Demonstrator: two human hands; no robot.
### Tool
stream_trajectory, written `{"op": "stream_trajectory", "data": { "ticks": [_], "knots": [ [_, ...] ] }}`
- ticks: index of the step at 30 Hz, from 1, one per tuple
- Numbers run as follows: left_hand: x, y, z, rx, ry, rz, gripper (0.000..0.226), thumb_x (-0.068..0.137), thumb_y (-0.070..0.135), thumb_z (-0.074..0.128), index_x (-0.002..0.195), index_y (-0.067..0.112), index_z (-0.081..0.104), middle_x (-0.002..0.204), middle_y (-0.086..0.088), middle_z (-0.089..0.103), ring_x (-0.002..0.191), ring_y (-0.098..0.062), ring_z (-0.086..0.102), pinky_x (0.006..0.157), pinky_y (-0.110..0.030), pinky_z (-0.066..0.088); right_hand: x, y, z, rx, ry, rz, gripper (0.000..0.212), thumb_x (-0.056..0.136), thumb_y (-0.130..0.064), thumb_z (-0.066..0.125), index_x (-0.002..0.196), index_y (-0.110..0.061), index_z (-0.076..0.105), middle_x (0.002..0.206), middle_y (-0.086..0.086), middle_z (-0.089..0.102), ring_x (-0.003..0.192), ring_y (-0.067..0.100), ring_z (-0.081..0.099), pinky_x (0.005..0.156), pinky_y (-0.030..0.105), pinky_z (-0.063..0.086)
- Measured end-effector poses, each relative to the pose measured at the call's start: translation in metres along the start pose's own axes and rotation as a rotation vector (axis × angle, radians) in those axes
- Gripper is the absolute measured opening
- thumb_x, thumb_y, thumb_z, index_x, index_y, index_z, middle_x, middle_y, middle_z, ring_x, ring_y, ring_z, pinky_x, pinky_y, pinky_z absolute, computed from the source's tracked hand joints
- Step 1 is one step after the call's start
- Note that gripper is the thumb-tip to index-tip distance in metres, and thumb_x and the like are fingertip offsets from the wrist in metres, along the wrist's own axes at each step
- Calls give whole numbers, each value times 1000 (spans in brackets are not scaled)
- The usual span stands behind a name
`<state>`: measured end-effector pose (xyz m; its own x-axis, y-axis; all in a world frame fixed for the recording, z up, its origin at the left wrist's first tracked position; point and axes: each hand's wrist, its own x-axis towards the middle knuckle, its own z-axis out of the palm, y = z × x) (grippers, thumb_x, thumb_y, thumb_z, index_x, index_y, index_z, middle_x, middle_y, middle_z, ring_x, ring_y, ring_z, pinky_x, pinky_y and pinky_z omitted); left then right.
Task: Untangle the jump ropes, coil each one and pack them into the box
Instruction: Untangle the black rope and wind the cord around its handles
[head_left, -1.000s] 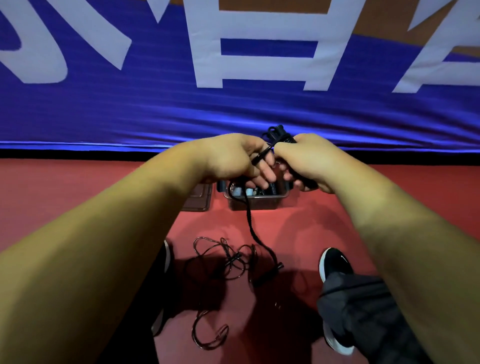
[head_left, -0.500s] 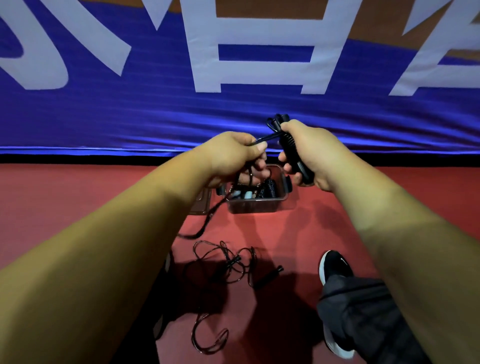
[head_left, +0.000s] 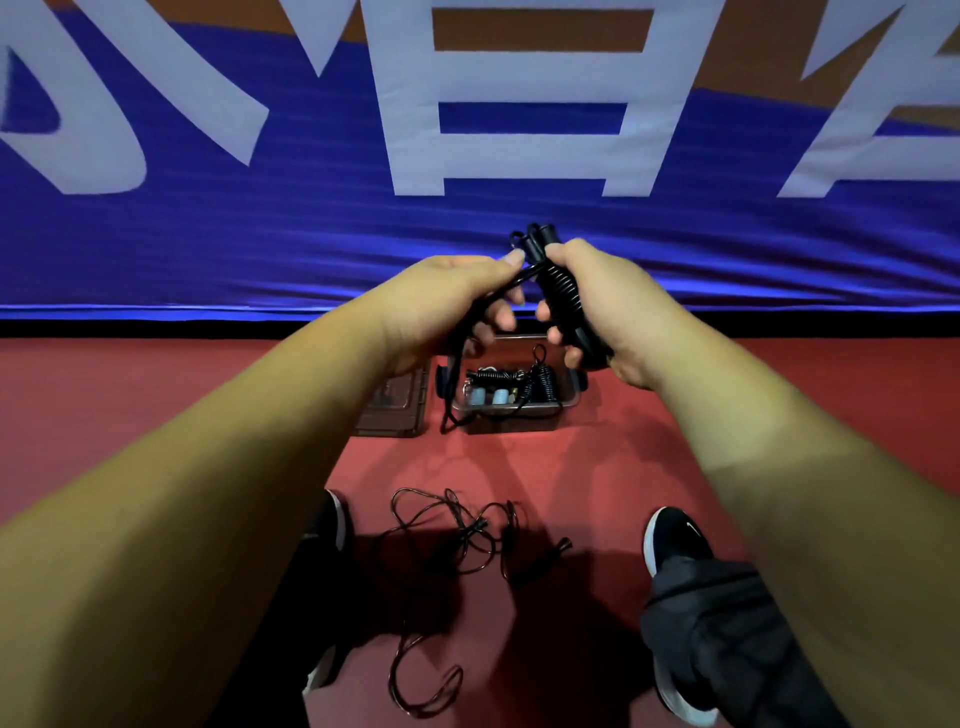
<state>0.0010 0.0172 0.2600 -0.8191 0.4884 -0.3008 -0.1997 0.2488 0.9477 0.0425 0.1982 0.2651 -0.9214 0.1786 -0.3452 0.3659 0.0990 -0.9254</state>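
Coil above box (head_left: 519, 410): right hand (head_left: 618, 312) fingers clamp the wound jump rope (head_left: 558, 291); left hand (head_left: 447, 306) fingers pinch its free cord (head_left: 523, 276); a slipped pinch would likely unravel the turns.

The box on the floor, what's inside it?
Inside the box are coiled black jump ropes and two pale blue handles. The left hand and right hand cover its far edge, so anything there is hidden.
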Motion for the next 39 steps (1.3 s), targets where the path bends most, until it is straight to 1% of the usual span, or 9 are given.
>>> {"op": "stream_trajectory", "data": {
  "ticks": [5,10,13,15,18,28,33,37,39],
  "knots": [
    [-4,0,3,-146,-81,-73,31,109,37,51,110,10,67,92,-6,75,57,-15,56,64,-34,56,0,3,3,-140,-88,-113,27,102,-49,56,93,-27,68,78,0,69,62,21,59,53,31,42],
    [0,-9,-2,-139,-65,2,28,108,37,53,97,15,67,68,2,49,51,-11,25,53,-28,26,0,5,3,-158,-141,-63,42,105,-60,51,95,-25,71,77,-1,67,61,19,57,52,27,39],
    [1,-9,-3,-115,-68,-13,25,108,34,54,97,15,67,68,3,49,50,-10,24,53,-27,22,4,7,3,-81,-143,23,60,108,-64,39,93,-20,78,77,4,69,57,20,58,50,26,40],
    [2,-9,-2,-111,-64,-22,23,108,30,55,97,14,67,71,3,54,50,-9,29,52,-26,23,4,7,2,-57,-180,56,50,107,-54,43,92,-19,76,79,6,67,57,20,57,51,25,37],
    [3,-10,-3,-90,-43,-110,21,107,32,55,95,21,68,76,8,60,53,-6,37,55,-25,29,7,10,1,-336,-149,-77,21,93,-39,58,102,-21,64,81,1,68,58,17,60,48,28,40],
    [3,-11,-7,-38,-41,-279,16,105,28,55,94,20,63,68,10,50,52,-7,30,55,-24,29,10,30,4,-918,-11,-297,20,91,-32,63,104,-27,49,89,-1,63,78,24,63,71,38,52],
    [-1,-11,-7,340,146,-82,11,96,29,70,96,21,78,58,16,60,46,-10,50,45,-19,36,10,38,9,-1109,-60,-292,22,91,-37,62,106,-30,48,97,-2,63,88,30,63,75,42,55],
    [0,-16,-2,715,136,121,20,96,25,71,108,38,80,94,13,79,86,-7,72,78,-22,56,13,43,11,-1162,-90,-266,21,93,-41,63,101,-31,46,89,-7,53,90,29,61,72,39,50],
    [3,-19,0,843,157,154,23,97,29,68,107,47,78,97,18,78,88,-6,71,81,-27,56,15,45,12,-1153,-103,-250,21,92,-41,64,96,-31,45,88,-7,53,89,29,61,74,40,52]
  ]
}}
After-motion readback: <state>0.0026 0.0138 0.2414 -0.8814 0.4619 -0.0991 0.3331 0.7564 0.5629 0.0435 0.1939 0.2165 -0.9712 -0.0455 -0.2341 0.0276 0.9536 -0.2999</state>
